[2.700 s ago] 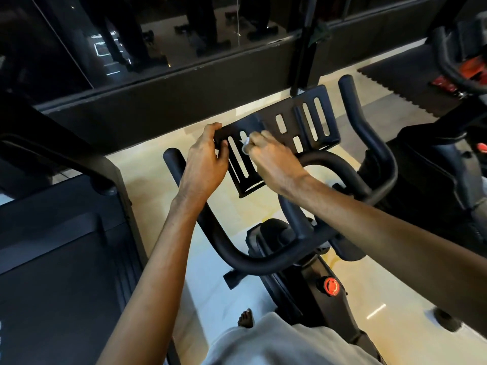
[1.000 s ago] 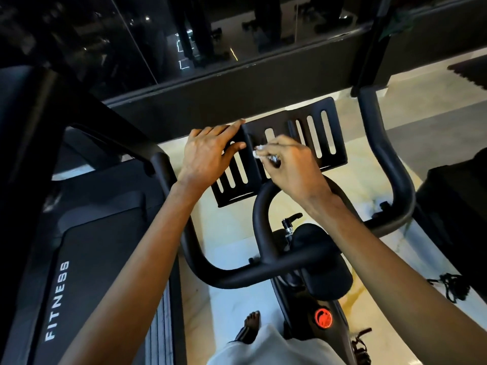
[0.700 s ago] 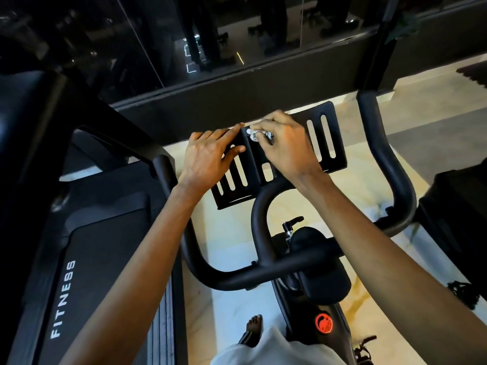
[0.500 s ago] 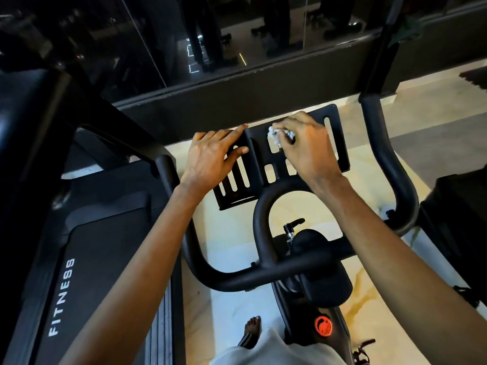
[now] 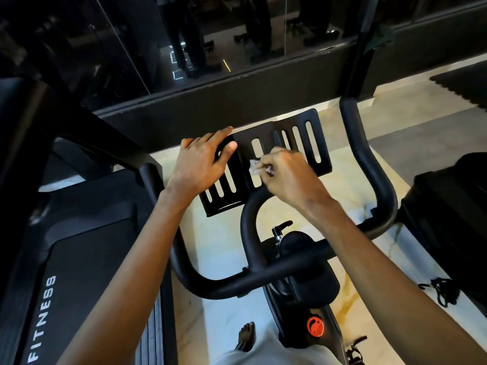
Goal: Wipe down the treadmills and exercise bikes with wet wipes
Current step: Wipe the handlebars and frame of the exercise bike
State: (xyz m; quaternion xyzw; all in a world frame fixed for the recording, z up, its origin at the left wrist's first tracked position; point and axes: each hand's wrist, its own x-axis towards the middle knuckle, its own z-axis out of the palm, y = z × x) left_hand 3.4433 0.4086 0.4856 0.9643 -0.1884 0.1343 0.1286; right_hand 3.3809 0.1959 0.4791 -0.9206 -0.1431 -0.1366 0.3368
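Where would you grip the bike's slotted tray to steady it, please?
Its far-left corner, coming from the left, where the left hand rests: the slotted tray is a thin flat plate, so thumb above and fingers below should clamp it, clear of the wet wipe.

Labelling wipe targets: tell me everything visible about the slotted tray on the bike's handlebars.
The slotted tray is a flat, matte black plate, metal or hard plastic by its look, cut with long and short slots through which pale floor shows. A lip seems to run along its near left edge. It sits just beyond the centre loop of the handlebar, right end farther from the camera. The left hand rests on its left end, thumb on the face; the right hand pinches a crumpled white wipe against its centre.
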